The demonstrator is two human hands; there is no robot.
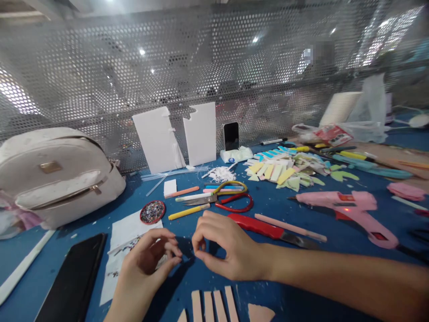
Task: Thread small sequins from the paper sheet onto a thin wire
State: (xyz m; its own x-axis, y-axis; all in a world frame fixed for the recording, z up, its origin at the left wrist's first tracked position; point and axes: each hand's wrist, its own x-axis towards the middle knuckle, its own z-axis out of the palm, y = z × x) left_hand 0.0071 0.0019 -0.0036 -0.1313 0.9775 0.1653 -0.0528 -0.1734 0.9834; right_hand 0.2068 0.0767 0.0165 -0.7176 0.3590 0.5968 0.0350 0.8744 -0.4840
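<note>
My left hand (149, 261) is over the right edge of a white paper (109, 279), its thumb and fingertips brought together. Facing it, my right hand (231, 246) curls its thumb and forefinger into a pinch. Anything at either set of fingertips is too small to make out. Several pale pink strips (208, 306) lie just below the hands, beside a rounded pink piece (260, 313). Beyond my left hand sits a red-rimmed dish (153, 211) of tiny dark, glittery bits. A red-handled utility knife (256, 225) rests behind my right hand.
Scissors (231, 197) and coloured pens (189, 212) lie ahead. A pink glue gun (348, 210) rests right, its red light lit. Cut paper pieces (284, 170) are heaped farther back. A black phone (73, 281) and a white backpack (60, 179) occupy the left. Perforated metal (187, 58) bounds the back.
</note>
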